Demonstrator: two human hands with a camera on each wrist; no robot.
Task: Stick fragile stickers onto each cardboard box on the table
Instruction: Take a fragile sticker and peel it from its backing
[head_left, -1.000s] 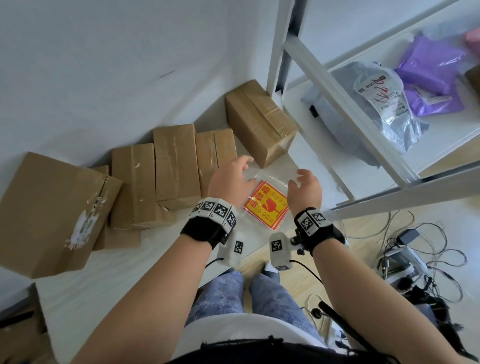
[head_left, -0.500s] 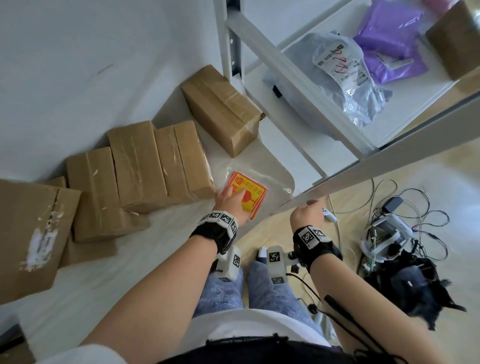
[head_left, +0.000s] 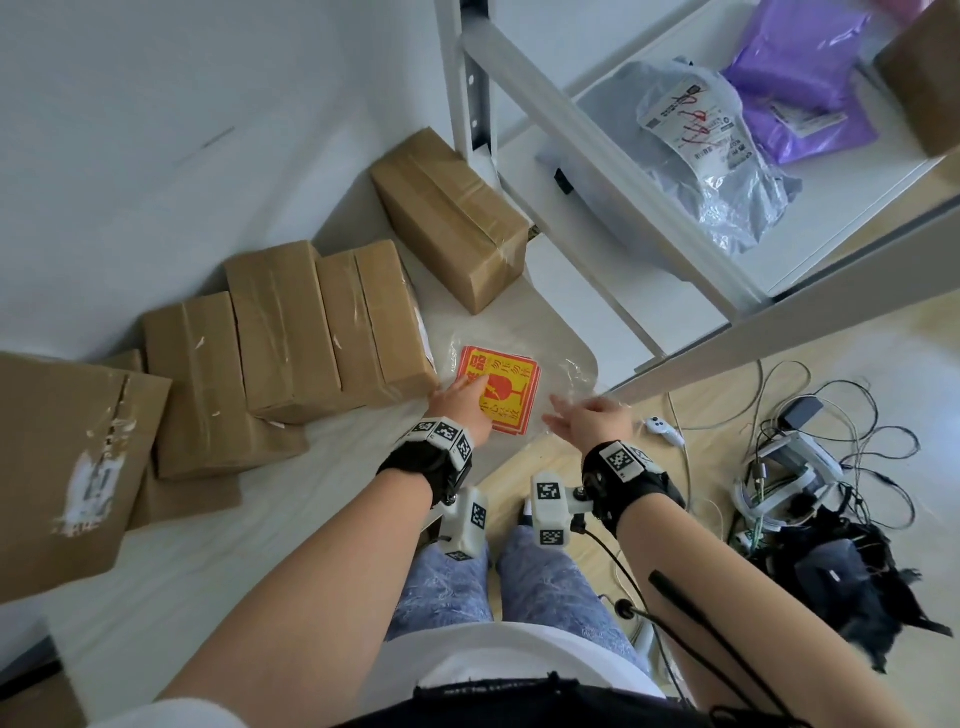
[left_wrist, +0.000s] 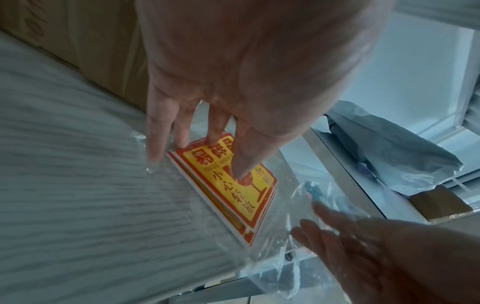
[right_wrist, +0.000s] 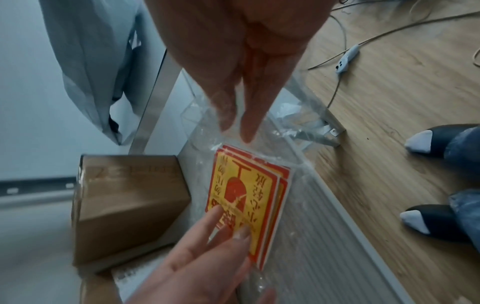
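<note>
A stack of red-and-yellow fragile stickers (head_left: 506, 384) lies inside a clear plastic bag (head_left: 569, 371) near the table's right corner. My left hand (head_left: 460, 400) presses on the stack with straight fingers (left_wrist: 239, 168), through the film as far as I can tell. My right hand (head_left: 571, 415) reaches in from the right, its straight fingers (right_wrist: 246, 131) touching the crinkled end of the bag (right_wrist: 201, 127). Several taped cardboard boxes stand along the wall: one angled box (head_left: 447, 218), a tight row (head_left: 283, 332), and a big box (head_left: 67, 467) at the left.
The white table (head_left: 260, 545) ends just right of the bag. A white metal shelf (head_left: 649, 218) with grey and purple mailer bags (head_left: 727, 171) stands to the right. Cables and devices (head_left: 795, 467) lie on the wooden floor.
Both hands hovered over the bag a second ago. My left hand came down onto the sticker stack and stays there. My right hand dropped by the table's edge, then reached left to the bag's end.
</note>
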